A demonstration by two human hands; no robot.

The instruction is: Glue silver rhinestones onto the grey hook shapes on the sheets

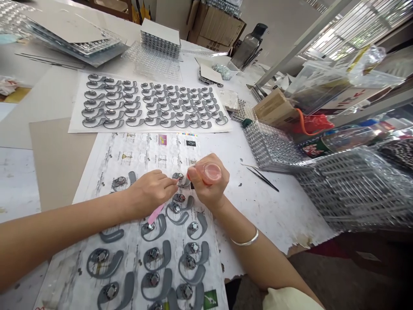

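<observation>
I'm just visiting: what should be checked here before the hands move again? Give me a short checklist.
1. Bottle gripped in the right hand: ok.
2. Pink tool held in the left hand: ok.
3. Bottle's lower end touching the grey piece between the hands: cannot tell, fingers hide it.
4. Tweezers lying apart from both hands: ok.
5. Far white sheet with its rows of grey pieces clear of both hands: ok.

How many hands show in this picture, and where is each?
2: the left hand, pinching a pink stick, and the right hand, gripping a see-through container beside it. No others show.
</observation>
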